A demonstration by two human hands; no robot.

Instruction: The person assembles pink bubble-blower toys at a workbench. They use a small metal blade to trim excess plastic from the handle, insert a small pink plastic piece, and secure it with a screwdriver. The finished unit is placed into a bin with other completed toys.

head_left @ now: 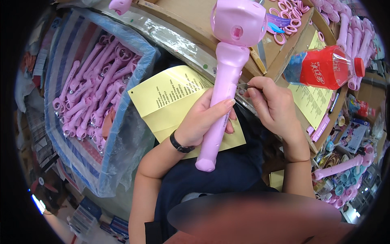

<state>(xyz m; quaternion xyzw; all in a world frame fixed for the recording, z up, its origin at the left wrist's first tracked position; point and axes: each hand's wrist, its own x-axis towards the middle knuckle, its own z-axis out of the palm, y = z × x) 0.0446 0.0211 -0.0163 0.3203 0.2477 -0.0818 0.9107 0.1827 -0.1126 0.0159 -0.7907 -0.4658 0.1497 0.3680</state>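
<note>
A pink plastic toy wand (227, 75), with a thick handle and a wide boxy head, slants upright in front of me. My left hand (211, 116) is wrapped round the lower handle, thumb across its front. Just right of the handle, my right hand (272, 101) is closed in a pinch; a thin, shiny sliver shows at its fingertips, too small to name, close to the handle. A creased yellow printed sheet (158, 118) lies beneath my left hand and the wand, over my lap.
At left, a striped bag (97, 171) lined with clear plastic holds several pink wands (97, 81). The wooden bench (178, 16) bears pink rings (290, 20), a yellow-handled tool (258, 61), a red bottle (325, 67) and another yellow sheet (313, 105). More pink parts (357, 36) stand far right.
</note>
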